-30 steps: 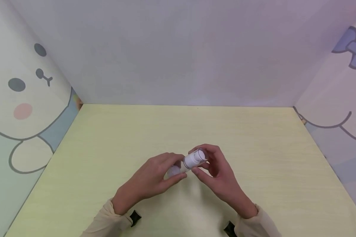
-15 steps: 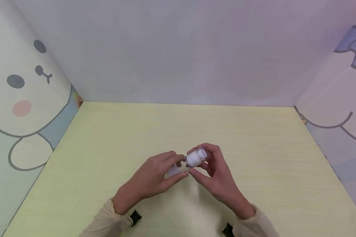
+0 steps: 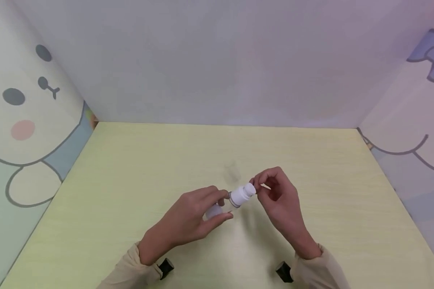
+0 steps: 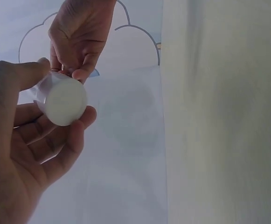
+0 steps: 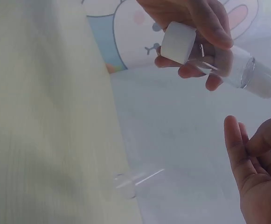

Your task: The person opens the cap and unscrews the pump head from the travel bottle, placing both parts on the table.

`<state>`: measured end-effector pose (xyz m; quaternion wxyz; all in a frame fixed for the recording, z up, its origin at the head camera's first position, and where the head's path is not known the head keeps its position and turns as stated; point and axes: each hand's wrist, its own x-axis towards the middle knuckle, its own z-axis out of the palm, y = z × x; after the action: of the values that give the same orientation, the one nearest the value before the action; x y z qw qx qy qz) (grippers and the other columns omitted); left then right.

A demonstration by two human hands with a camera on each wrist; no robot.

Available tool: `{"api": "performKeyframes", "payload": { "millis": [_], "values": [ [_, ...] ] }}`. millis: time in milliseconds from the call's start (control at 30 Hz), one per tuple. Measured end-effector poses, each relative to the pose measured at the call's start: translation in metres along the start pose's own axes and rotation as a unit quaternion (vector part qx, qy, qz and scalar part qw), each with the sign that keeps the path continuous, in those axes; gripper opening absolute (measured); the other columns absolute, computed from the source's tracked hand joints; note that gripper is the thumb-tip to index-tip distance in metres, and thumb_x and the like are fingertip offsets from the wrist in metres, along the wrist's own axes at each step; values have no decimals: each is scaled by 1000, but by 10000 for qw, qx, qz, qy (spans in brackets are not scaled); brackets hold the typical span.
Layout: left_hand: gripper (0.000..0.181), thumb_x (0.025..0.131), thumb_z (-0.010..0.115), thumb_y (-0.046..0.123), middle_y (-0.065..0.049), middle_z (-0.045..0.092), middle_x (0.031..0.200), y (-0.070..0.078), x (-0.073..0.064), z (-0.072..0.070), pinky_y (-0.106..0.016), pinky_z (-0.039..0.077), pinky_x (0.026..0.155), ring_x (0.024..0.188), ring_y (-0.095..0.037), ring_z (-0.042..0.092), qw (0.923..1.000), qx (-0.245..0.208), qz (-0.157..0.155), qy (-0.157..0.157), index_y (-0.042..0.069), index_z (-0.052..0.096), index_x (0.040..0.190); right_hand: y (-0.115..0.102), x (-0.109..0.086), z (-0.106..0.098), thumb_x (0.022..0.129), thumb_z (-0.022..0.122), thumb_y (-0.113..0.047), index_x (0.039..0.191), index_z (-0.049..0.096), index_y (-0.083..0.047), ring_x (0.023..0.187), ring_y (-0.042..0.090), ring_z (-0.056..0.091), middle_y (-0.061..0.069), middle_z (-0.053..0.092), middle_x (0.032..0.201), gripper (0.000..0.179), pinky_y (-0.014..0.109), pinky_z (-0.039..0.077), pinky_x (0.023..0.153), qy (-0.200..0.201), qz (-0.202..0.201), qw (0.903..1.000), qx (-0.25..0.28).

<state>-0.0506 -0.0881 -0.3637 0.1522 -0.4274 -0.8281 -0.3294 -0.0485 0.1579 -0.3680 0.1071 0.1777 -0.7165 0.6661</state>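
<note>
A clear pump bottle (image 3: 240, 196) with a white base and white pump head is tilted over the table. My left hand (image 3: 191, 212) holds it round the clear body, thumb on the near side. The white base (image 4: 66, 102) faces the left wrist view. My right hand (image 3: 282, 200) is at the pump head (image 3: 249, 189); its fingers are bent, with nothing seen between them. Whether a fingertip touches the pump head is unclear; in the right wrist view a gap shows below the pump (image 5: 261, 80). A clear cap (image 3: 232, 171) appears faintly beyond the bottle.
The pale yellow table (image 3: 148, 160) spreads under both hands. A plain pale wall (image 3: 217, 64) closes the back, and side panels (image 3: 32, 108) with cartoon drawings stand left and right. Black wrist mounts (image 3: 165, 268) show at both sleeves.
The clear cap has come off the pump head and now shows beyond the bottle. My right hand has moved right and slightly away from it. The left hand has kept its hold.
</note>
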Motion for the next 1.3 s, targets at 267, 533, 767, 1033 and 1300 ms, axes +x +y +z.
{"api": "performKeyframes", "payload": {
  "millis": [267, 533, 767, 1033, 1300],
  "values": [
    [31, 92, 82, 28, 7, 69, 96, -10, -4, -3, -15, 52, 69, 80, -3, 63, 9988, 10, -484, -77, 12, 69, 115, 13, 4, 0, 93, 48, 23, 105, 53, 4, 91, 22, 68, 12, 62, 100, 24, 31, 64, 76, -163, 75, 9998, -111],
    [36, 89, 85, 25, 7, 69, 95, -17, 0, -21, -20, 53, 68, 79, -2, 59, 9973, 30, -624, 379, 12, 69, 118, 60, 69, -1, 93, 70, 2, 141, 51, -4, 128, 35, 51, 20, 51, 141, 52, 46, 57, 98, -427, 247, 9712, -2331],
    [32, 87, 85, 20, 8, 69, 95, -11, -3, -27, -25, 56, 69, 80, -4, 61, 9952, -38, -680, 697, 13, 70, 115, 120, 157, 22, 101, 67, -31, 152, 44, -20, 125, 48, 48, 25, 36, 154, 57, 55, 56, 86, -1440, 1001, 8847, -4318],
    [32, 88, 85, 21, 8, 69, 96, -9, -4, -26, -23, 55, 70, 81, -4, 61, 9946, -23, -715, 758, 13, 70, 116, 131, 163, 19, 100, 62, -12, 121, 56, -12, 93, 30, 57, 17, 60, 117, 21, 44, 52, 79, -1465, 604, 8850, -4378],
    [35, 87, 86, 23, 8, 70, 98, -10, -3, -25, -26, 57, 69, 82, -3, 61, 9944, -56, -842, 632, 12, 70, 116, 90, 127, 1, 98, 65, -13, 123, 58, -12, 107, 32, 64, 13, 65, 126, 26, 46, 57, 91, -1626, 395, 9007, -4011]
  ]
}}
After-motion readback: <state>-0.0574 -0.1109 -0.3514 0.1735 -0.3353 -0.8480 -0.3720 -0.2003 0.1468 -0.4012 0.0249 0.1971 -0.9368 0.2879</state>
